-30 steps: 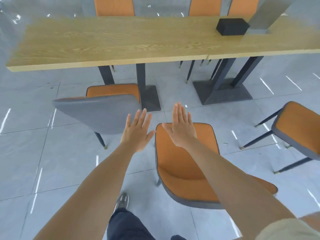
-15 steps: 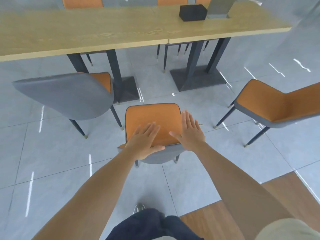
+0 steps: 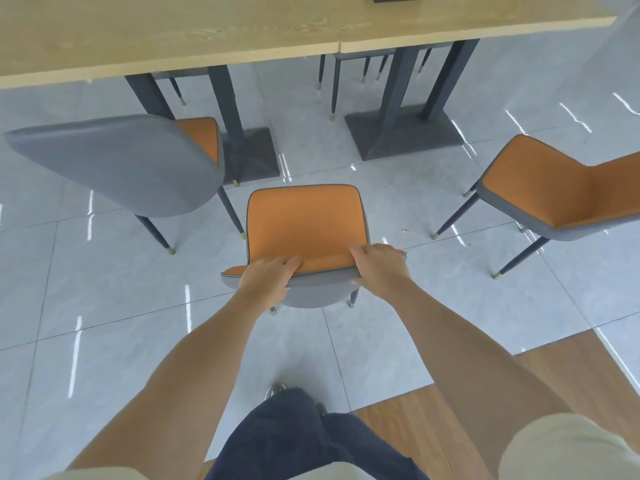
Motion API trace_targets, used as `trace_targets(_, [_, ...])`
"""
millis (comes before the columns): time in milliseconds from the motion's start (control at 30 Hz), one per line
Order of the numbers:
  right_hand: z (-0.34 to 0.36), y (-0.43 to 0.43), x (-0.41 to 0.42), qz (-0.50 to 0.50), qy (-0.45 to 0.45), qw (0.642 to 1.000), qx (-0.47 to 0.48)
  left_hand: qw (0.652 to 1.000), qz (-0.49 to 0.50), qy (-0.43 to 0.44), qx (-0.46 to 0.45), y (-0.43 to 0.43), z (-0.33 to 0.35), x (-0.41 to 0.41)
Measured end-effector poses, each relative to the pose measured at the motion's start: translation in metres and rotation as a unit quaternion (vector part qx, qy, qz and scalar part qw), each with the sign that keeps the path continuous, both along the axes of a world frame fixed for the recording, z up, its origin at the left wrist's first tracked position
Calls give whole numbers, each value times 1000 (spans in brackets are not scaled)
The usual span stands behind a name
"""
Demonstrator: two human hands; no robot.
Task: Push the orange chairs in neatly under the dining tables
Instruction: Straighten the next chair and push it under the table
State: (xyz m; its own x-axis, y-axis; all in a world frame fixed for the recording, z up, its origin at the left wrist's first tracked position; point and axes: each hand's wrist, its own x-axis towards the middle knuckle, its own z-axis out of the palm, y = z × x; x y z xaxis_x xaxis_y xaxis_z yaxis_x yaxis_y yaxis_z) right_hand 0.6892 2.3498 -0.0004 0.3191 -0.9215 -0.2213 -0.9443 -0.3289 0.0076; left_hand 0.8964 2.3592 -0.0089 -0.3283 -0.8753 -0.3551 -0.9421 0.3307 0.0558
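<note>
The table [image 3: 173, 32] shows pale matt wood grain. The chair [image 3: 304, 223] beside it has smooth orange padding and a grey cloth-like back. Floor tiles [image 3: 104, 289] are glossy.

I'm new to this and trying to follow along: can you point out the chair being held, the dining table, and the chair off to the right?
Held chair [image 3: 304, 220], head view, orange seat.
Dining table [image 3: 173, 32], head view, wooden top.
Right chair [image 3: 533, 181], head view, orange seat.

The floor [image 3: 104, 289] is gray tile, with brown wood at the near right. Three chairs stand on it: middle chair [image 3: 304, 223], left chair [image 3: 117, 164], right chair [image 3: 554, 195]. Table bases [image 3: 401, 133] stand there too.
</note>
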Motion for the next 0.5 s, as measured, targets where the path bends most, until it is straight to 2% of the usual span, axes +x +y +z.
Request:
trace_targets(67, [-8,-4,-4,34,14,997,-64,1000,-5,8,-8,-2,-2,-2])
trace_targets(133, [-18,-10,-11,48,-16,992,-115,1000,-11,17,-13,-7,-5,-7])
trace_targets(500, [-34,-88,-15,54,-83,984,-148,999,-8,28,-39,-82,-12,-6])
